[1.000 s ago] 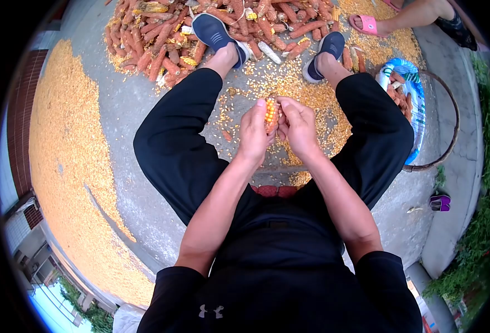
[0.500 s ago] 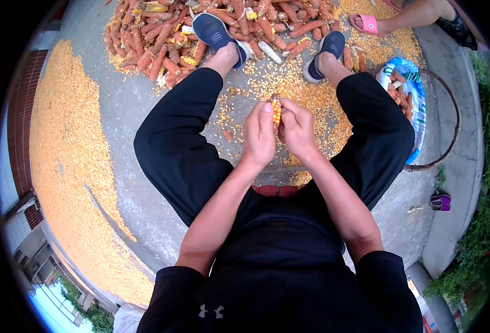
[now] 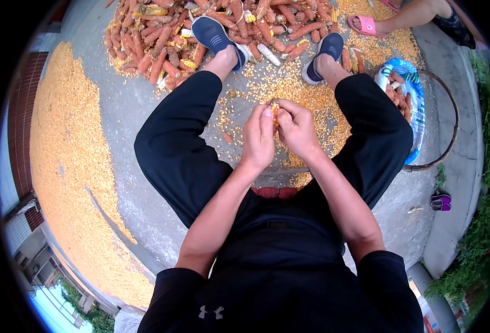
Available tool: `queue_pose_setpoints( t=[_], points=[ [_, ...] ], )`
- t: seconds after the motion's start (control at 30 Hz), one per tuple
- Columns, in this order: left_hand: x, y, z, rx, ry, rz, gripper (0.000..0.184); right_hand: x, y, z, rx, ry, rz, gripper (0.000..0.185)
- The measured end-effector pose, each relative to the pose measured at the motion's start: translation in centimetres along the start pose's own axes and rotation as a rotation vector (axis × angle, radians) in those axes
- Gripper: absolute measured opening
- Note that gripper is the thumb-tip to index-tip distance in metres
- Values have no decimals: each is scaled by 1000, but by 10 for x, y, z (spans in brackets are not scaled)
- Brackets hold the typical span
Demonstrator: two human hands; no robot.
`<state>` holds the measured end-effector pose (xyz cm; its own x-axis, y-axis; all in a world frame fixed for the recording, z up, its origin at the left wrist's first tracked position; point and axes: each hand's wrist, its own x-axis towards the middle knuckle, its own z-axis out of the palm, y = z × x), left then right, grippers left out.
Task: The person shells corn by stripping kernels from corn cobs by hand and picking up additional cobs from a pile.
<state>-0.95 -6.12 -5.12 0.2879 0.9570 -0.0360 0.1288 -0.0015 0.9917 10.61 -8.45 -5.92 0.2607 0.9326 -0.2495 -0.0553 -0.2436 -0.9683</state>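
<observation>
Between my knees, both hands are wrapped round one corn cob [image 3: 275, 109] with yellow kernels on it. My left hand [image 3: 259, 136] grips it from the left, thumb pointing up along its side. My right hand [image 3: 297, 129] closes on it from the right, with the thumb pressed over the kernels. Much of the cob is hidden by my fingers. Beneath my hands, loose corn kernels [image 3: 322, 119] are scattered over the concrete floor.
Ahead of my shoes lies a heap of reddish cobs [image 3: 162, 44]. A broad spread of kernels [image 3: 70, 144] covers the floor at left. On the right are a hooped basket [image 3: 420, 119] lined with blue-white plastic, a purple shoe [image 3: 440, 202], and another person's foot in a pink sandal [image 3: 365, 25].
My right thumb has moved across the cob, covering more of its kernels. My left hand stays nearly in place.
</observation>
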Motion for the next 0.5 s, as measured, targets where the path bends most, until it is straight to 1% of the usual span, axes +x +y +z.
queue_pose_setpoints(
  t=[0.1, 0.13, 0.2, 0.23, 0.3, 0.33, 0.4, 0.43, 0.5],
  points=[
    [0, -3, 0, -111, 4, -93, 27, -4, 1, 3, 59, 36, 14, 18],
    [1, -7, 0, -127, -6, -89, 28, -5, 1, 4, 67, 53, 8, 19],
    [1, -15, -1, -159, -20, -84, 30, -6, -2, 0, 214, -5, 147, 22],
    [1, -16, -2, -124, -8, -76, 31, -6, -4, -2, 287, -37, 216, 24],
    [1, -14, 0, -57, 17, -55, 31, -9, -8, 7, -45, 29, -97, 26],
    [0, -12, 0, -82, 10, -78, 31, -11, -8, 10, -211, 65, -250, 28],
    [-1, -8, -3, -129, -2, -131, 31, -12, -8, 11, -276, 88, -262, 27],
    [-3, -8, -3, -251, 23, -213, 31, -12, -7, 13, -306, 96, -265, 27],
    [-3, -6, -2, -495, 69, -369, 32, -12, -4, 14, -317, 123, -340, 28]
  ],
)
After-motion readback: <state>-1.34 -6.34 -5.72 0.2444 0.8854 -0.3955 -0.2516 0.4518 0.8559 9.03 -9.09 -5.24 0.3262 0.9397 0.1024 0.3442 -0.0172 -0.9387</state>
